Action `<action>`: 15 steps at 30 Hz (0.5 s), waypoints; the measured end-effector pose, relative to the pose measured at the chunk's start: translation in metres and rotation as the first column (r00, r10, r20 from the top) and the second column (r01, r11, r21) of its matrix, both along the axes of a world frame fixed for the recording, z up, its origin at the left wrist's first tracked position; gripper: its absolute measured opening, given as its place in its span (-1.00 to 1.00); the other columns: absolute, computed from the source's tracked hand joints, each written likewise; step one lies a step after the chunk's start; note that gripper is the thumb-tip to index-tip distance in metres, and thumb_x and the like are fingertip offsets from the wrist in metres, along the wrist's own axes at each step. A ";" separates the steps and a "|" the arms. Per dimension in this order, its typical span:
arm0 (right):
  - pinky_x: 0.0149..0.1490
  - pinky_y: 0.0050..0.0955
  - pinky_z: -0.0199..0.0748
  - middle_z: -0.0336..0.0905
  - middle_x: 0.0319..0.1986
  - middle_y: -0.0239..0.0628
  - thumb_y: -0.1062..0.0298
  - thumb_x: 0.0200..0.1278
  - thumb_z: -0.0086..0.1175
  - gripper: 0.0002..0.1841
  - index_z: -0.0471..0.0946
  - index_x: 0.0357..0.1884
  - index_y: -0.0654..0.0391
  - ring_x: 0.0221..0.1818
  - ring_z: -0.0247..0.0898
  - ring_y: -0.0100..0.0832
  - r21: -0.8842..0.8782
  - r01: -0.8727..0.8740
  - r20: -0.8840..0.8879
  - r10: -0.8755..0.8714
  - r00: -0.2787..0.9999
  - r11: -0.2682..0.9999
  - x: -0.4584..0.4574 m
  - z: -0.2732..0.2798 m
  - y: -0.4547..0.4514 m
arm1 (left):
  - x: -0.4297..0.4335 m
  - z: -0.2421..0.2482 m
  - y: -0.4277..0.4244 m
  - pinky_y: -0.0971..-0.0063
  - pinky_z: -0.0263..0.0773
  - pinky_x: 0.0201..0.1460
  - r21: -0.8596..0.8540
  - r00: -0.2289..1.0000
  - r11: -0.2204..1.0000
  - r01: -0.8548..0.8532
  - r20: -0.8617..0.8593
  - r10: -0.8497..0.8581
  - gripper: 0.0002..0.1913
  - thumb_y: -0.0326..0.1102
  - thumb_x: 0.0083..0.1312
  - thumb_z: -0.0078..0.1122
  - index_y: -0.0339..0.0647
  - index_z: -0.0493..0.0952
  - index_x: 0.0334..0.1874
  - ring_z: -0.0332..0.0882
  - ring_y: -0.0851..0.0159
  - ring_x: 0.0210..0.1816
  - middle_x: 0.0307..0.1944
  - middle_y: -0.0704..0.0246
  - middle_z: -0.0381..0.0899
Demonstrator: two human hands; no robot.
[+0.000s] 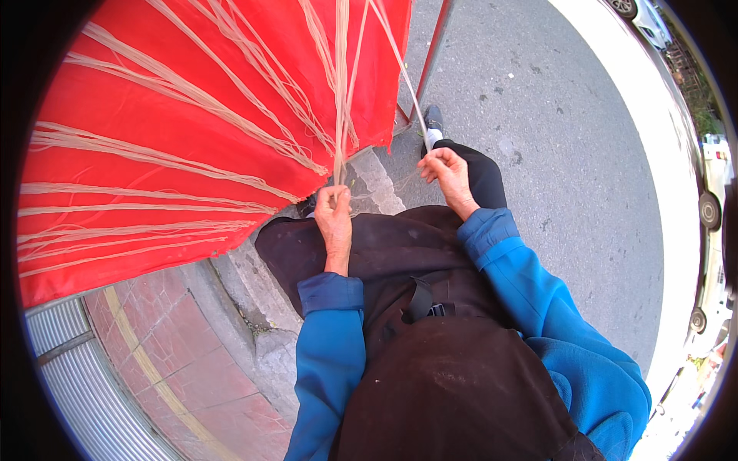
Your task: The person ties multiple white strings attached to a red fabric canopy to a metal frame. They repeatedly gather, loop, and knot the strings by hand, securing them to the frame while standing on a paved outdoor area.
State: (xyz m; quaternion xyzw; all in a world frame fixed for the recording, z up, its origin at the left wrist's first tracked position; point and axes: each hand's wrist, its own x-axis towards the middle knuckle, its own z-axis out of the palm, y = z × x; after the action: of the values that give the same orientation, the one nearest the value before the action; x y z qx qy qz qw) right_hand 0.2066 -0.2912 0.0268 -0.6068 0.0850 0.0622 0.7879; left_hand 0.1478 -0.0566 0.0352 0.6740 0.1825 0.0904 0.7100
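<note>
Several bundles of pale, thread-like strands [173, 80] fan out across a red cloth [277, 34] in front of me. My left hand [333, 216] is closed around the near end of one bundle [341, 75], just off the cloth's edge. Farther right, my right hand [450, 173] pinches a thinner strand bundle [412, 80] between thumb and fingers. This bundle runs taut up past the cloth's right edge, and its far end is out of view. A few loose, fine strands [403, 181] hang between my two hands.
A red metal leg [431, 57] stands beside the cloth's right edge. Below lie grey asphalt [553, 161], a stone kerb [265, 288] and reddish paving [190, 346]. A corrugated metal shutter [86, 369] is at lower left. Parked vehicles [712, 230] line the far right.
</note>
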 end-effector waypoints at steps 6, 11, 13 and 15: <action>-0.43 -0.52 0.53 0.60 -0.38 -0.08 0.45 0.30 -0.02 -0.95 0.40 -0.26 0.18 -0.48 0.55 -0.38 0.171 0.349 -0.006 -0.354 0.935 0.921 0.021 0.002 -0.054 | 0.001 0.009 0.032 0.72 0.16 -0.59 -0.087 0.974 0.972 -0.219 0.044 0.224 -0.91 -0.45 0.30 0.09 -0.21 0.37 -0.30 0.28 0.60 -0.63 -0.45 0.37 0.58; -0.31 -0.40 0.61 0.58 -0.29 -0.05 0.45 0.28 0.02 -0.90 0.36 -0.23 0.20 -0.38 0.59 -0.27 0.204 0.554 0.067 -0.576 0.814 0.807 0.033 0.005 -0.072 | 0.000 0.010 0.046 0.72 0.18 -0.57 -0.083 0.920 0.934 -0.346 0.165 0.356 -0.92 -0.42 0.33 0.06 -0.23 0.37 -0.29 0.32 0.59 -0.61 -0.49 0.41 0.53; -0.31 -0.41 0.61 0.58 -0.30 -0.05 0.46 0.28 0.01 -0.90 0.35 -0.22 0.20 -0.38 0.59 -0.26 0.186 0.509 0.076 -0.529 0.845 0.840 0.032 0.003 -0.066 | 0.000 0.009 0.045 0.72 0.20 -0.56 -0.044 0.926 0.942 -0.333 0.174 0.335 -0.92 -0.40 0.34 0.04 -0.23 0.38 -0.27 0.33 0.59 -0.60 -0.48 0.42 0.52; -0.34 -0.44 0.59 0.58 -0.34 -0.06 0.47 0.28 -0.01 -0.91 0.37 -0.23 0.22 -0.43 0.58 -0.30 0.162 0.424 0.052 -0.436 0.898 0.891 0.026 0.000 -0.052 | -0.003 0.005 0.037 0.72 0.22 -0.55 0.030 0.953 0.963 -0.268 0.157 0.261 -0.92 -0.38 0.35 0.02 -0.24 0.40 -0.25 0.34 0.59 -0.59 -0.47 0.42 0.52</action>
State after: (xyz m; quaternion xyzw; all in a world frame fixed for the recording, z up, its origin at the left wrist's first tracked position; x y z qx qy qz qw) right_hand 0.2327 -0.3428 0.0268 -0.5154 0.1781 -0.1340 0.8274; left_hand 0.1452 -0.0192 0.0401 0.6524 0.2143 0.2402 0.6861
